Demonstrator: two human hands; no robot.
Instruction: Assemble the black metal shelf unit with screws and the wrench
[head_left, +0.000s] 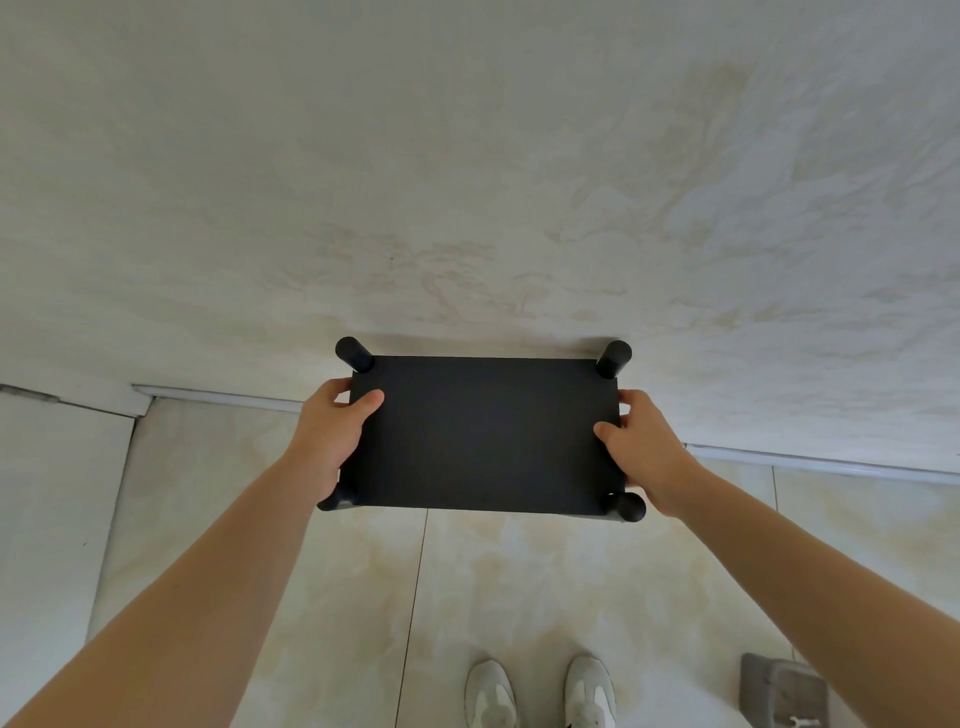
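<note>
I look straight down on the black metal shelf unit (483, 434), seen as a flat rectangular top panel with a round black post end at each corner. My left hand (332, 431) grips its left edge, thumb on top of the panel. On the opposite edge, my right hand (641, 449) holds it the same way, thumb on top. The unit stands close against a pale marbled wall. Whatever lies below the top panel is hidden. No screws or wrench are in view.
The wall (467, 182) fills the upper half, meeting the cream tiled floor (519, 582) at a white skirting strip (831, 462). My two white shoes (540, 691) stand below the unit. A grey object (779, 686) lies on the floor at lower right.
</note>
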